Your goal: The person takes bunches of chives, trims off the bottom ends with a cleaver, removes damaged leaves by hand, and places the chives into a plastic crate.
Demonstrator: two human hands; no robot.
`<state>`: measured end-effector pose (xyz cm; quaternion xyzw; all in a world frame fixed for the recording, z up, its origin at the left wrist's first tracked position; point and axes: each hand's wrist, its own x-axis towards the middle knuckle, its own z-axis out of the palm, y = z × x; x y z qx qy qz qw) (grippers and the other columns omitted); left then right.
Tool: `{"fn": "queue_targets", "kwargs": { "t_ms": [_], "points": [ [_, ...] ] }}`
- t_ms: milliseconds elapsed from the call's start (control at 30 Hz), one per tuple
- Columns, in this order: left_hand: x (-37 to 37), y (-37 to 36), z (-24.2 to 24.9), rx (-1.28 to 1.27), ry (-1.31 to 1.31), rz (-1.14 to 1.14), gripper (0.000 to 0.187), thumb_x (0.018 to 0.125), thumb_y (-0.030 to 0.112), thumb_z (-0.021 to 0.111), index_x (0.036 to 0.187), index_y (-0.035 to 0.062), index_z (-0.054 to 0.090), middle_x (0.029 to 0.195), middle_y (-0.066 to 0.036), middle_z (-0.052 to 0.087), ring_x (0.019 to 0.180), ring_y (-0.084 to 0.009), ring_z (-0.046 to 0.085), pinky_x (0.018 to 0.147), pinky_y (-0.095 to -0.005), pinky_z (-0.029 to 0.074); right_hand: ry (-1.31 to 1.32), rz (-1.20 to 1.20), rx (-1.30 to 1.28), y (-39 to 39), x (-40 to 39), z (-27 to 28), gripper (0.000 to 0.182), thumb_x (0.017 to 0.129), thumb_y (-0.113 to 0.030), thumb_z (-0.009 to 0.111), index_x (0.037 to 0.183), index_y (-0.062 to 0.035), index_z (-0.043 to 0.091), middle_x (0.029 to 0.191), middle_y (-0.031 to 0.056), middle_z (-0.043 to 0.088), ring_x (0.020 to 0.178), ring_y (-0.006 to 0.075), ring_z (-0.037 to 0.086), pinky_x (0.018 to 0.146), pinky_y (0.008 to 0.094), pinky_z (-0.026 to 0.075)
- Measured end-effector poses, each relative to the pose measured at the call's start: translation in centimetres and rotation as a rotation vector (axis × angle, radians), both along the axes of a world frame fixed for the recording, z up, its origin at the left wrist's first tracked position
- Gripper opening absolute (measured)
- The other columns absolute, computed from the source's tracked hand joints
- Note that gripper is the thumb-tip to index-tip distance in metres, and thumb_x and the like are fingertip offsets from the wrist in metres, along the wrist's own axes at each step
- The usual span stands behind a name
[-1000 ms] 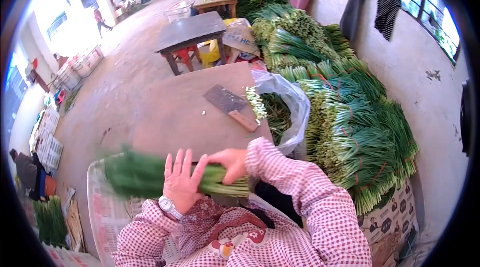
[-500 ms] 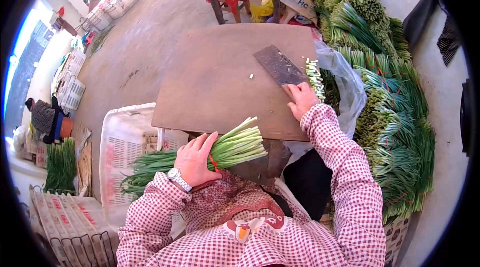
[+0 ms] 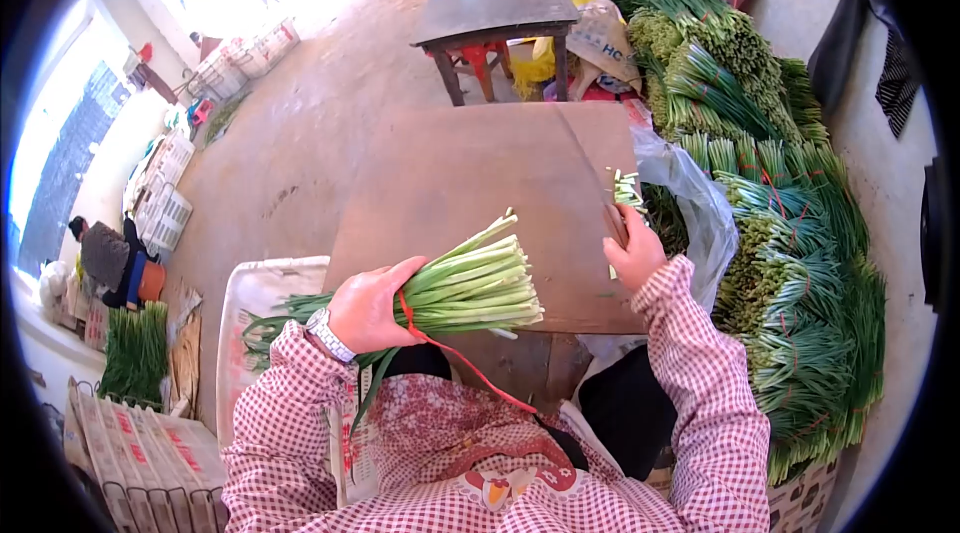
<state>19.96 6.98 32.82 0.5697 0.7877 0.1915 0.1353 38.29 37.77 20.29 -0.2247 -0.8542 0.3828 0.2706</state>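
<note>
Near the front edge of the brown tabletop, my left hand grips a bundle of green chives. Its pale stem ends point right and the leaves trail left behind my wrist. A red tie circles the stalks, with one long end hanging over my lap. At the table's right side, my right hand is closed round the handle of a cleaver. The blade stands nearly edge-on to me, pointing away. Just right of it lie short cut stem pieces.
Large stacks of tied chives line the right side, beside a clear plastic bag. A white crate stands left of the table. Beyond is a dark table. A person sits far left.
My left hand has lifted the chives up and over the table edge, and the tie's end now dangles. The cleaver has turned from lying flat to nearly edge-on. The view has tilted up.
</note>
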Motion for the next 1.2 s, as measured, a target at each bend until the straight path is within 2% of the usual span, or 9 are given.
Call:
{"fn": "queue_targets", "kwargs": {
  "t_ms": [167, 233, 333, 400, 533, 700, 833, 1033, 1200],
  "points": [
    [-0.9, 0.5, 2.5, 0.123, -0.08, 0.028, 0.077, 0.058, 0.018, 0.081, 0.124, 0.003, 0.047, 0.1, -0.016, 0.064, 0.094, -0.026, 0.064, 0.082, -0.0328, 0.049, 0.151, 0.055, -0.762, -2.6, 5.4, 3.9, 0.05, 0.085, -0.01, 0.056, 0.129, -0.0004, 0.034, 0.074, 0.0049, 0.053, 0.053, 0.0089, 0.05, 0.047, 0.0249, 0.043],
    [-1.7, 0.8, 3.4, 0.239, -0.134, 0.072, 0.078, 0.058, 0.014, 0.082, 0.126, 0.0017, 0.045, 0.1, -0.015, 0.065, 0.098, -0.0181, 0.063, 0.084, -0.0301, 0.049, 0.241, 0.0, -0.816, -3.8, 5.8, 3.1, 0.049, 0.086, -0.009, 0.056, 0.128, -0.0009, 0.033, 0.07, 0.0029, 0.05, 0.049, 0.0078, 0.047, 0.043, 0.0232, 0.04],
    [-2.1, 2.1, 2.7, 0.296, -0.129, 0.183, 0.08, 0.058, 0.017, 0.082, 0.126, 0.0, 0.044, 0.102, -0.018, 0.064, 0.097, -0.0215, 0.064, 0.082, -0.0312, 0.05, 0.394, -0.052, -0.89, -5.3, 5.5, 0.9, 0.043, 0.088, -0.01, 0.057, 0.125, -0.0026, 0.035, 0.069, 0.0009, 0.048, 0.046, 0.0074, 0.045, 0.04, 0.022, 0.038],
    [-2.2, 2.7, -0.8, 0.223, 0.297, 0.158, 0.083, 0.056, 0.02, 0.081, 0.127, 0.0038, 0.042, 0.097, -0.018, 0.062, 0.088, -0.0343, 0.063, 0.075, -0.0385, 0.052, 0.492, -0.152, -0.968, -6.6, 5.0, -0.3, 0.042, 0.089, -0.012, 0.058, 0.124, -0.0049, 0.036, 0.071, 0.0006, 0.048, 0.046, 0.0075, 0.045, 0.04, 0.0222, 0.039],
    [-0.2, 2.9, -8.7, -0.065, 0.471, 0.243, 0.092, 0.053, 0.025, 0.081, 0.131, 0.0096, 0.035, 0.103, -0.014, 0.055, 0.096, -0.0358, 0.055, 0.085, -0.0455, 0.045, 0.446, -0.116, -1.027, -7.6, 5.6, -3.5, 0.028, 0.09, -0.014, 0.057, 0.112, -0.0071, 0.042, 0.072, -0.0001, 0.049, 0.046, 0.0074, 0.045, 0.04, 0.0218, 0.038],
    [-1.0, 2.5, -6.2, -0.42, 0.27, 0.158, 0.112, 0.051, 0.037, 0.083, 0.14, 0.0078, 0.023, 0.126, -0.02, 0.046, 0.118, -0.0389, 0.045, 0.1, -0.0515, 0.034, 0.51, -0.046, -0.993, -7.6, 5.3, -2.9, 0.026, 0.09, -0.014, 0.057, 0.111, -0.0083, 0.042, 0.069, -0.0006, 0.048, 0.046, 0.0071, 0.045, 0.04, 0.0216, 0.038],
    [0.9, 5.9, -5.0, -0.364, 0.279, 0.181, 0.127, 0.046, 0.053, 0.082, 0.142, 0.0047, 0.015, 0.139, -0.025, 0.034, 0.129, -0.0391, 0.035, 0.105, -0.0597, 0.019, 0.532, -0.054, -1.033, -7.8, 4.7, -2.6, 0.022, 0.09, -0.013, 0.058, 0.106, -0.0092, 0.043, 0.066, -0.0004, 0.048, 0.045, 0.0073, 0.045, 0.04, 0.0216, 0.039],
    [1.3, 9.2, -9.0, -0.331, 0.392, 0.211, 0.094, 0.057, 0.034, 0.078, 0.132, 0.0031, 0.031, 0.106, -0.022, 0.056, 0.098, -0.0377, 0.057, 0.085, -0.0433, 0.047, 0.55, -0.068, -1.121, -8.0, 4.7, -2.5, 0.023, 0.09, -0.014, 0.059, 0.106, -0.0101, 0.043, 0.066, -0.0007, 0.048, 0.045, 0.0077, 0.046, 0.041, 0.022, 0.04],
    [-1.2, 10.2, -7.8, -0.223, 0.349, 0.16, 0.078, 0.061, 0.029, 0.074, 0.125, 0.0045, 0.037, 0.096, -0.021, 0.059, 0.089, -0.0358, 0.06, 0.079, -0.0428, 0.049, 0.57, -0.03, -1.055, -7.0, 4.6, -2.3, 0.027, 0.089, -0.014, 0.059, 0.11, -0.0095, 0.043, 0.068, -0.0011, 0.048, 0.046, 0.0072, 0.045, 0.041, 0.0215, 0.039]
  ]
}}
